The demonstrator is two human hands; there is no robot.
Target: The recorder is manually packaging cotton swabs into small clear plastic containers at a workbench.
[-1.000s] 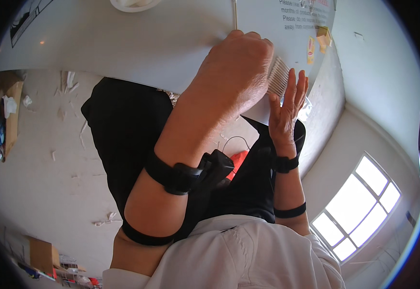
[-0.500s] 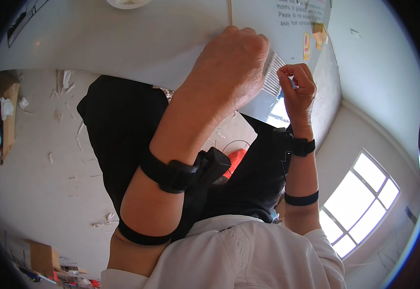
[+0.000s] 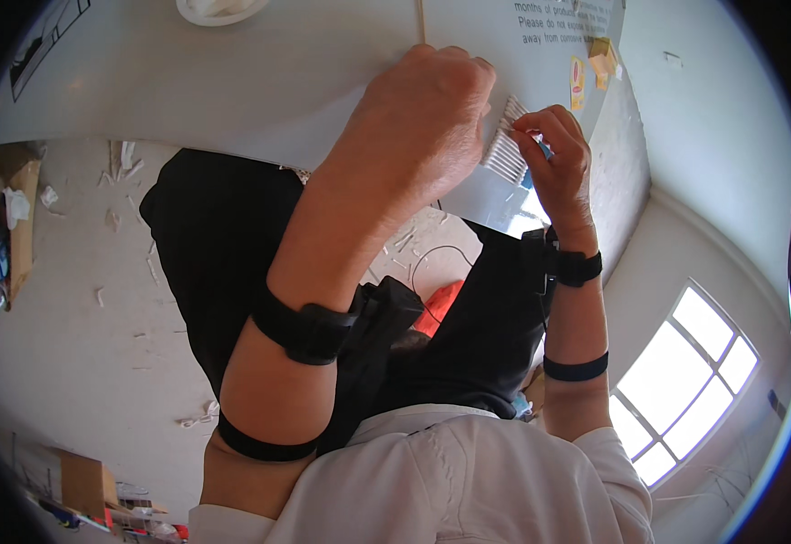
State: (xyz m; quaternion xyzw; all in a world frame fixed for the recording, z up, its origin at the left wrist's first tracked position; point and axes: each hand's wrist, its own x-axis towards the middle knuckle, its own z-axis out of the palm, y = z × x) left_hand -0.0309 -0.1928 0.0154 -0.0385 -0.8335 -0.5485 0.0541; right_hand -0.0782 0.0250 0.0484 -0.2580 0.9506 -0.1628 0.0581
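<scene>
My left hand (image 3: 427, 118) is curled closed low over the grey table, its back toward me. Its fingertips are hidden, so what they hold cannot be seen. A thin tan strip (image 3: 421, 20) runs away from just beyond its knuckles; I cannot tell whether the hand grips it. To the right, a row of thin white sticks (image 3: 504, 156), resembling cotton swabs, lies side by side near the table's edge. My right hand (image 3: 563, 163) has thumb and forefinger pinched at the right side of this row. Something small and blue (image 3: 545, 148) shows between its fingers.
On the grey table (image 3: 232, 91) stands a white bowl (image 3: 221, 13) with pale contents, far left. A small tan block (image 3: 603, 57) and a yellow label (image 3: 577, 83) lie far right. An open cardboard box (image 3: 24, 218) and scattered white scraps are on the floor.
My right hand has moved up and left, so its pinched fingers now overlap the white sticks. My left hand has shifted slightly left, still curled. The view has shifted a little.
</scene>
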